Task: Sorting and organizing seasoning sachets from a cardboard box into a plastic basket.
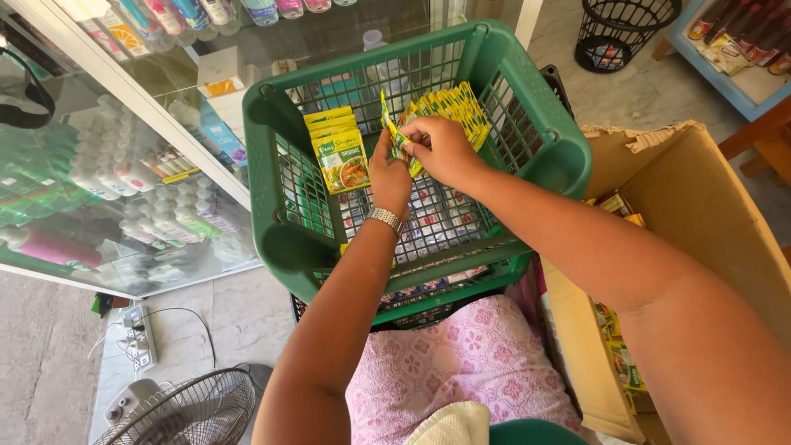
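Fingers (412,130) of both hands pinch a fanned strip of yellow-green sachets (449,111) over the green basket (527,177).

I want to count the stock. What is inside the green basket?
The green basket holds a stack of yellow-green sachets and a fanned row, which both hands handle. The hands cover part of the row.

- Single view only: the head camera is looking steeply down from above the person's lap.
- It is sitting close; both forearms are entering from the bottom edge and reaching up to frame centre.
- The green basket (527,156) is filling the upper middle, tilted slightly.
- The glass display case (124,165) is occupying the upper left, the cardboard box (700,214) the right edge.
- The floor fan (185,408) is showing at lower left, cropped.
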